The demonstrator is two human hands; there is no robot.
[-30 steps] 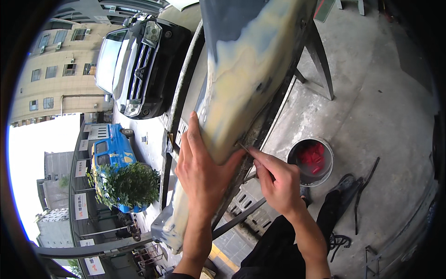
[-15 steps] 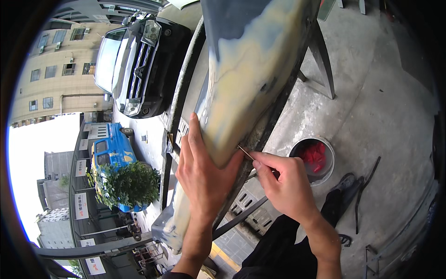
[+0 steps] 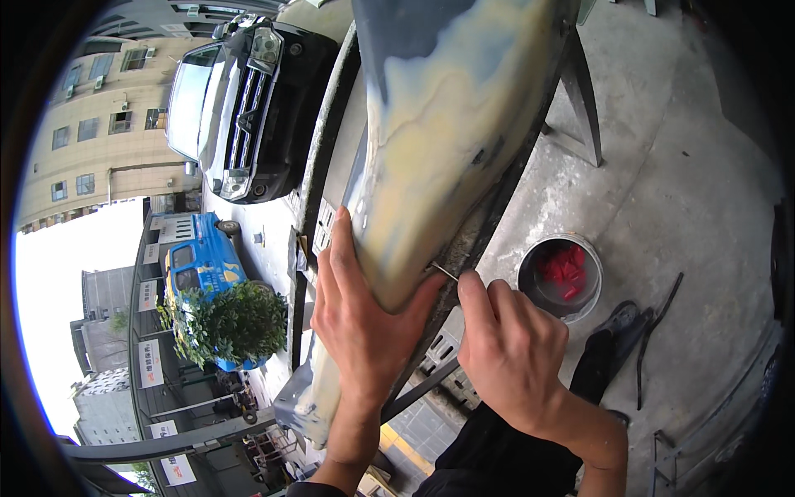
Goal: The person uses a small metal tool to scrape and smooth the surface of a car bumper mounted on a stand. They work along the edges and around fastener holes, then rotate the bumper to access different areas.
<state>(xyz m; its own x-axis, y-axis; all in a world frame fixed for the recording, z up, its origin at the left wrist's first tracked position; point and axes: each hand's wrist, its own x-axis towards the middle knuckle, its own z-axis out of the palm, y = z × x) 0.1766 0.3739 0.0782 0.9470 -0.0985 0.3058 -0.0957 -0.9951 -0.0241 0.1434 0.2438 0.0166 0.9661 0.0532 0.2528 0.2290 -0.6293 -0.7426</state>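
Note:
A long curved panel [image 3: 447,132], dark grey with patchy yellowish filler, rests on a black metal stand [image 3: 580,99]. My left hand [image 3: 356,323] is shut on its narrowing lower part, fingers along the left side and thumb at the right edge. Beside that thumb, my right hand [image 3: 513,364] holds a thin metal rod [image 3: 445,271] between closed fingers, its tip at the panel's right edge near a dark seam. The rod's handle end is hidden by the hand.
A bucket [image 3: 555,298] with red material stands on the concrete floor [image 3: 679,207] at right, near my shoe [image 3: 621,331] and a black bar [image 3: 658,315]. Beyond the stand at left are a dark car [image 3: 215,108], a blue van [image 3: 199,244] and a leafy tree [image 3: 228,323].
My right hand has rotated and shifted right, its fingers more curled around the rod, with the wrist farther out to the right. My left hand stays on the panel almost unmoved.

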